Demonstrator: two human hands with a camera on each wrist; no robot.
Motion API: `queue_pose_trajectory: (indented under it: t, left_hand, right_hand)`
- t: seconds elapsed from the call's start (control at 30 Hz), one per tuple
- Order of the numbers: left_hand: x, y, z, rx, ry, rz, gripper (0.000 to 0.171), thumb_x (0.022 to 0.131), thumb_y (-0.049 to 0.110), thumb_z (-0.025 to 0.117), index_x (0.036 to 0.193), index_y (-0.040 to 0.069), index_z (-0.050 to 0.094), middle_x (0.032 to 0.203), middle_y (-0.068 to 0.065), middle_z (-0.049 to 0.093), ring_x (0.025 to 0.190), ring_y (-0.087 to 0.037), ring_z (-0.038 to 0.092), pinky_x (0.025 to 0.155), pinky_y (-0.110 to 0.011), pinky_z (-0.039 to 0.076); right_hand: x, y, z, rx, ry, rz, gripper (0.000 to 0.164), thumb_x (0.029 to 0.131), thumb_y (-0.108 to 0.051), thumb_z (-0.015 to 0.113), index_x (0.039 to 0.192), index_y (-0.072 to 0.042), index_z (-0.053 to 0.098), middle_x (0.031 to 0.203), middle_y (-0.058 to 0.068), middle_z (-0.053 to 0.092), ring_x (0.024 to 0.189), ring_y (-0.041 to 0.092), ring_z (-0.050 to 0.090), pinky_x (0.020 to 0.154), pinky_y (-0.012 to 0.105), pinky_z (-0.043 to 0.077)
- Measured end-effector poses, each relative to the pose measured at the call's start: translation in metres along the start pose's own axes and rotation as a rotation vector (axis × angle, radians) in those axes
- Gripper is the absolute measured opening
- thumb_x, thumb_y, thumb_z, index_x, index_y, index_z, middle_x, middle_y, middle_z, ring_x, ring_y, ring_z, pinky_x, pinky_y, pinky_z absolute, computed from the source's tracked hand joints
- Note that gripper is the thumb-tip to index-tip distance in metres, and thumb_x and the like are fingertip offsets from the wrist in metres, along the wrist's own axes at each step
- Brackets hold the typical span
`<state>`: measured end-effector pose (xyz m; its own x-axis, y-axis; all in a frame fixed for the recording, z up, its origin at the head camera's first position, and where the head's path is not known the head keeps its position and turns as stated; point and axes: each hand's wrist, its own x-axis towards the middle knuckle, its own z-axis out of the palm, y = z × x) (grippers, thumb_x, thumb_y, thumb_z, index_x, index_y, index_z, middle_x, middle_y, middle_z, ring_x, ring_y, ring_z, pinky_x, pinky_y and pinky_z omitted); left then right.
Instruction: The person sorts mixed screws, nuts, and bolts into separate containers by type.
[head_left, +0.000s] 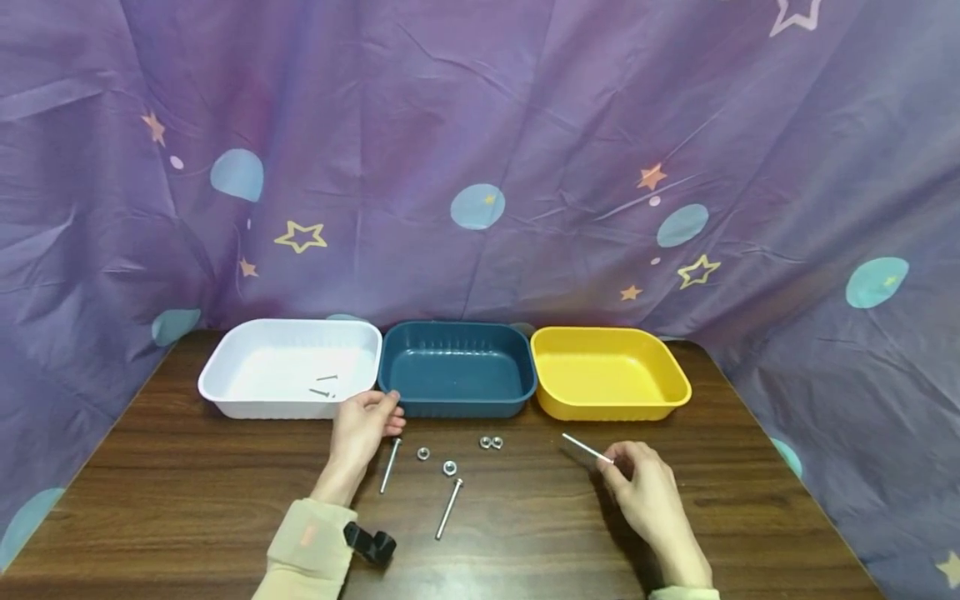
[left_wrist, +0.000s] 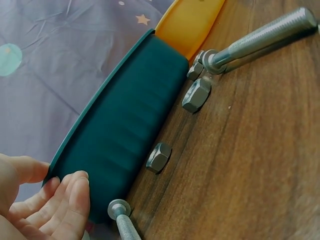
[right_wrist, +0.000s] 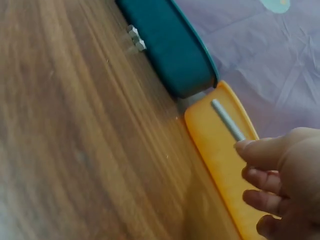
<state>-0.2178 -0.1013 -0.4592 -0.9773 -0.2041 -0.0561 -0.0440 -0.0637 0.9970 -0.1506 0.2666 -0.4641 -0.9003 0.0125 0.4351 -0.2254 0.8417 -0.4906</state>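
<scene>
My left hand (head_left: 365, 422) is at the near left corner of the dark blue tray (head_left: 450, 408), its thumb over the rim and its fingers against the outer wall, gripping the edge. Over the table in front of the yellow tray (head_left: 611, 412), my right hand (head_left: 647, 492) pinches a long metal bolt (right_wrist: 227, 120); its threaded end points away and the other end is covered by the fingers. Close to the left hand lie another bolt (head_left: 391, 467) and a hex nut (head_left: 423, 453). A third bolt (head_left: 449, 510) and a larger nut (head_left: 450, 468) lie between the hands.
Two nuts (head_left: 491, 442) sit side by side before the blue tray. The white tray (head_left: 270, 409) at the left holds a few small screws (head_left: 321, 392). All three trays stand in a row at the back of the wooden table, against a purple cloth (head_left: 420, 100).
</scene>
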Motion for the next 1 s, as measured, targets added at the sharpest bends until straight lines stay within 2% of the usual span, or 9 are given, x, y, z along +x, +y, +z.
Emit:
queue_pose_trajectory:
  t: [0.23,0.37,0.5,0.63,0.8,0.9,1.0]
  left_hand:
    - [-0.002,-0.001,0.003,0.012,-0.017,0.012,0.024,0.096,0.007,0.06,0.102,-0.016,0.06,0.08,-0.021,0.068,0.057,-0.011,0.064,0.057,-0.024,0.055]
    - [-0.003,0.0,0.001,0.018,-0.005,0.023,0.023,0.095,0.007,0.061,0.102,-0.016,0.06,0.08,-0.022,0.068,0.057,-0.012,0.064,0.056,-0.024,0.055]
    - [-0.002,0.0,0.0,0.024,-0.004,0.016,0.022,0.096,0.007,0.06,0.102,-0.015,0.061,0.08,-0.021,0.068,0.058,-0.013,0.065,0.057,-0.024,0.055]
    - [0.0,0.0,-0.002,0.026,0.003,0.028,0.023,0.095,0.007,0.06,0.101,-0.015,0.061,0.08,-0.022,0.067,0.058,-0.014,0.065,0.056,-0.024,0.055]
    - [0.002,0.001,-0.003,0.024,0.003,0.036,0.023,0.096,0.008,0.061,0.102,-0.015,0.06,0.082,-0.024,0.067,0.058,-0.014,0.065,0.057,-0.024,0.055]
    - [0.001,0.001,-0.002,0.019,-0.012,0.026,0.024,0.096,0.008,0.061,0.102,-0.015,0.06,0.081,-0.022,0.068,0.059,-0.014,0.065,0.058,-0.025,0.055]
    - [0.0,0.0,-0.001,0.014,-0.01,0.032,0.023,0.096,0.008,0.061,0.101,-0.015,0.061,0.079,-0.02,0.068,0.059,-0.014,0.065,0.057,-0.026,0.055]
  right_hand:
    - [0.014,-0.018,0.0,0.107,0.107,-0.037,0.012,0.084,-0.008,0.077,0.086,-0.011,0.066,0.084,-0.001,0.063,0.076,0.02,0.058,0.067,0.029,0.042]
    - [0.031,-0.03,0.007,0.183,0.109,-0.08,0.011,0.084,-0.008,0.077,0.087,-0.009,0.067,0.085,0.001,0.064,0.079,0.02,0.059,0.071,0.026,0.042]
    - [0.052,-0.042,0.017,0.23,0.09,-0.115,0.012,0.083,-0.008,0.078,0.087,-0.008,0.067,0.085,0.001,0.064,0.075,0.018,0.057,0.065,0.026,0.043]
    - [0.075,-0.06,0.036,0.279,0.053,-0.137,0.011,0.084,-0.01,0.077,0.089,-0.008,0.068,0.086,0.001,0.064,0.07,0.018,0.054,0.06,0.025,0.042]
    - [0.103,-0.088,0.067,0.337,-0.004,-0.153,0.01,0.086,-0.012,0.075,0.09,-0.006,0.068,0.087,0.005,0.064,0.079,0.024,0.059,0.071,0.036,0.047]
    - [0.115,-0.101,0.084,0.33,-0.038,-0.178,0.01,0.086,-0.011,0.075,0.089,-0.006,0.067,0.087,0.006,0.064,0.084,0.026,0.06,0.079,0.043,0.048]
    - [0.125,-0.113,0.099,0.302,-0.059,-0.217,0.011,0.086,-0.012,0.076,0.088,-0.007,0.067,0.087,0.006,0.063,0.086,0.025,0.06,0.082,0.043,0.048]
